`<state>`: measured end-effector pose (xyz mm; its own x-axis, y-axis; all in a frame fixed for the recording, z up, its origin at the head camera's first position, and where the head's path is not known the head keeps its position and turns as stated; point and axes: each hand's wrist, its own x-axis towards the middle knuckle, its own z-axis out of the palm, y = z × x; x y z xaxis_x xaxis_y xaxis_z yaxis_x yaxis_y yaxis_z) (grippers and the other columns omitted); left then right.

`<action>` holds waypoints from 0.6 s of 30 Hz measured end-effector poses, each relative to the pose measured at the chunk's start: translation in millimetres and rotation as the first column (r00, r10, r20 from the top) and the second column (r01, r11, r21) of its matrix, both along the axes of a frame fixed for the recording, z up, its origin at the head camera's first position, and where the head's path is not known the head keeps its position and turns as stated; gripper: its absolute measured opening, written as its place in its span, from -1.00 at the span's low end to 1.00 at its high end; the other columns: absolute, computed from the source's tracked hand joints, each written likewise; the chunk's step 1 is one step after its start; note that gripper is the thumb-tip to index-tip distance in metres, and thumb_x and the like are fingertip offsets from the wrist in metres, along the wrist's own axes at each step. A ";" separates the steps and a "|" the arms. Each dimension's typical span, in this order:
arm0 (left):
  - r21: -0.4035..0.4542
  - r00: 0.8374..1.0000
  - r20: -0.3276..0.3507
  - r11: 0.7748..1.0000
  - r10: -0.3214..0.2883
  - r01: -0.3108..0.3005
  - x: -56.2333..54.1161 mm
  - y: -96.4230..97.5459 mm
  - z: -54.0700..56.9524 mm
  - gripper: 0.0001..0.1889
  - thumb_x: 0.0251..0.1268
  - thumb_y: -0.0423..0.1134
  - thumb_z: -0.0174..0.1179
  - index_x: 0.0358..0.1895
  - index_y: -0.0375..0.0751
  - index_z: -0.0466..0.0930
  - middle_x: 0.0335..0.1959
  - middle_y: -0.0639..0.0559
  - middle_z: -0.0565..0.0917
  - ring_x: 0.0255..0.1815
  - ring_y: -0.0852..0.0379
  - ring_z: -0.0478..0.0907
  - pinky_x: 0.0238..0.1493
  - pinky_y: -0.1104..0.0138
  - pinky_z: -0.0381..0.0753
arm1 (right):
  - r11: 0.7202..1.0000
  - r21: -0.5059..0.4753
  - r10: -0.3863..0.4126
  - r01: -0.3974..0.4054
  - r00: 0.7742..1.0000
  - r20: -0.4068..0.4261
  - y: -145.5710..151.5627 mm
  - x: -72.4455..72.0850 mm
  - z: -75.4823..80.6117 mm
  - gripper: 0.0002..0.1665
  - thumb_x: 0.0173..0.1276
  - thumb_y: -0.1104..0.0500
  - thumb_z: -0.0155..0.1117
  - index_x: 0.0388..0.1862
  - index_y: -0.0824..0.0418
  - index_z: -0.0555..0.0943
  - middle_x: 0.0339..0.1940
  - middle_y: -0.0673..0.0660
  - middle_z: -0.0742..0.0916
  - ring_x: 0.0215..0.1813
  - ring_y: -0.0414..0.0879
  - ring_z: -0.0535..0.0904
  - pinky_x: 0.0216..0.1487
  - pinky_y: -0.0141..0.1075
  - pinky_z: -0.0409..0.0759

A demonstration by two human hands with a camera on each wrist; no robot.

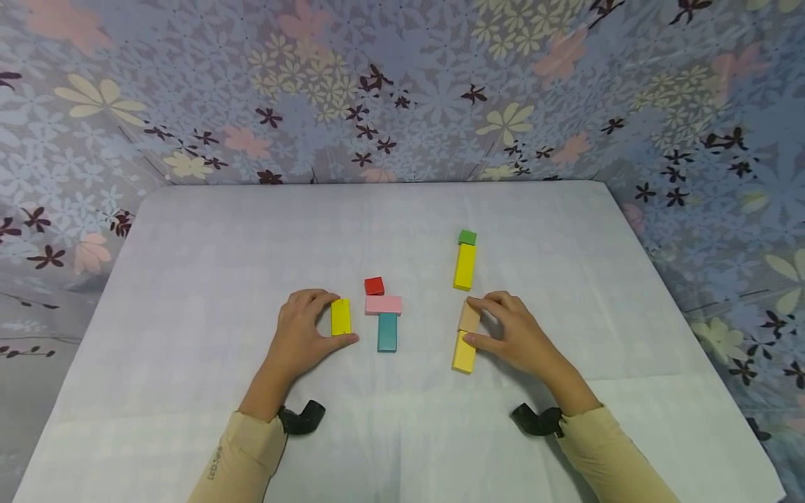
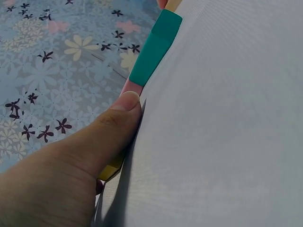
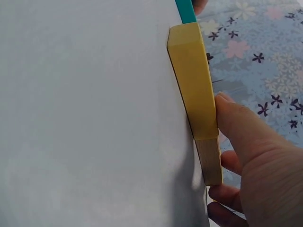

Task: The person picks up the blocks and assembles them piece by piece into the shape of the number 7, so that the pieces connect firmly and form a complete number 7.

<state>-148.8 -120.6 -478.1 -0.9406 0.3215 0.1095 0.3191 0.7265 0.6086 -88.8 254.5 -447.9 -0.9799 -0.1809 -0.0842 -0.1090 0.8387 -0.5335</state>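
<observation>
- Wears sleeves [image 1: 245,450] at bottom.
- Pinches yellow block [image 1: 341,318], long way up-down, left of pink block [image 1: 383,305], with left hand [image 1: 303,325].
- Pinches tan block [image 1: 469,319], right of middle, with right hand [image 1: 520,337].

On the counter [image 1: 207,244], three blocks [image 1: 383,305] are placed near frame centre, one block [image 1: 341,318] to their left, four blocks [image 1: 464,269] to their right.

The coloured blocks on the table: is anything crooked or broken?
In the head view, the small boxy red block looks a little crooked: it's turned slightly, not lined up with the pink rectangular block below. Nothing looks broken.
</observation>
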 end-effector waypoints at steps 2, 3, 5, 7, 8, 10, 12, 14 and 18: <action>0.000 1.000 -0.004 1.000 0.002 -0.002 1.5 0.8 0.0 -0.23 -0.10 0.20 0.51 0.20 -0.11 0.56 0.21 -0.12 0.53 0.34 -0.15 0.30 0.40 -0.14 0.23 | 1.000 0.001 0.002 -0.002 1.000 0.001 0.7 0.7 0.3 -0.18 0.23 -0.28 0.38 0.42 -0.03 0.45 0.29 0.10 0.48 0.32 0.09 0.34 0.31 0.13 0.38; 0.000 1.000 -0.004 1.000 0.004 -0.004 2.3 1.1 0.2 -0.23 -0.10 0.20 0.51 0.20 -0.11 0.56 0.21 -0.12 0.53 0.34 -0.15 0.30 0.40 -0.13 0.22 | 1.000 0.001 0.003 -0.003 1.000 0.002 1.0 1.1 0.6 -0.18 0.23 -0.28 0.38 0.42 -0.03 0.44 0.29 0.10 0.48 0.32 0.09 0.34 0.31 0.13 0.37; 0.001 1.000 -0.006 1.000 0.007 -0.007 3.9 1.5 0.0 -0.23 -0.10 0.20 0.52 0.19 -0.11 0.56 0.21 -0.12 0.53 0.34 -0.15 0.30 0.40 -0.13 0.22 | 1.000 0.005 0.007 -0.007 1.000 0.005 1.5 1.6 1.0 -0.18 0.23 -0.29 0.37 0.42 -0.03 0.44 0.29 0.10 0.48 0.32 0.09 0.34 0.31 0.13 0.38; 0.002 1.000 -0.007 1.000 0.010 -0.010 5.5 1.9 -0.3 -0.23 -0.11 0.20 0.52 0.19 -0.11 0.56 0.20 -0.12 0.53 0.34 -0.15 0.31 0.40 -0.13 0.23 | 1.000 0.011 0.009 -0.009 1.000 0.005 2.2 2.0 1.1 -0.17 0.23 -0.30 0.37 0.42 -0.03 0.44 0.29 0.10 0.48 0.32 0.09 0.35 0.31 0.14 0.38; 0.003 1.000 -0.008 1.000 0.011 -0.011 6.1 2.1 -0.5 -0.24 -0.10 0.20 0.52 0.19 -0.11 0.56 0.20 -0.11 0.53 0.34 -0.15 0.31 0.40 -0.13 0.23 | 1.000 0.012 0.010 -0.010 1.000 0.005 2.6 2.0 1.2 -0.17 0.23 -0.30 0.37 0.42 -0.03 0.44 0.29 0.10 0.48 0.31 0.09 0.35 0.30 0.14 0.38; 0.003 1.000 -0.011 1.000 0.013 -0.013 7.4 2.6 -0.9 -0.23 -0.10 0.20 0.52 0.19 -0.11 0.56 0.20 -0.11 0.53 0.34 -0.15 0.31 0.40 -0.13 0.23 | 1.000 0.014 0.010 -0.010 1.000 0.006 3.3 2.2 1.2 -0.17 0.22 -0.31 0.36 0.42 -0.03 0.44 0.29 0.10 0.48 0.31 0.09 0.35 0.30 0.14 0.39; 0.002 1.000 -0.015 1.000 0.014 -0.014 8.6 3.3 -1.5 -0.24 -0.10 0.20 0.52 0.19 -0.11 0.56 0.20 -0.11 0.53 0.34 -0.15 0.31 0.39 -0.14 0.24 | 1.000 0.014 0.011 -0.011 1.000 0.006 3.9 2.4 1.0 -0.16 0.22 -0.33 0.35 0.41 -0.03 0.45 0.29 0.10 0.48 0.31 0.09 0.35 0.30 0.15 0.39; 0.000 1.000 -0.017 1.000 0.014 -0.014 9.9 4.1 -2.2 -0.24 -0.10 0.19 0.52 0.19 -0.11 0.56 0.20 -0.11 0.53 0.33 -0.15 0.31 0.39 -0.14 0.24 | 1.000 0.012 0.013 -0.013 1.000 0.009 4.5 2.9 1.1 -0.16 0.22 -0.33 0.36 0.41 -0.04 0.45 0.29 0.10 0.48 0.31 0.09 0.35 0.30 0.15 0.39; 0.003 1.000 -0.004 1.000 0.016 -0.016 13.6 5.3 -2.0 -0.25 -0.09 0.18 0.52 0.19 -0.11 0.56 0.21 -0.11 0.53 0.33 -0.13 0.31 0.39 -0.13 0.24 | 1.000 0.018 0.019 -0.019 1.000 0.011 5.8 4.5 1.3 -0.16 0.22 -0.33 0.36 0.41 -0.04 0.45 0.29 0.10 0.48 0.33 0.10 0.34 0.31 0.16 0.38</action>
<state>-135.1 -115.3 -480.1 -0.9450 0.3065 0.1143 0.3103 0.7294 0.6097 -84.3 260.4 -446.6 -0.9753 -0.1980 -0.0978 -0.1196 0.8459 -0.5198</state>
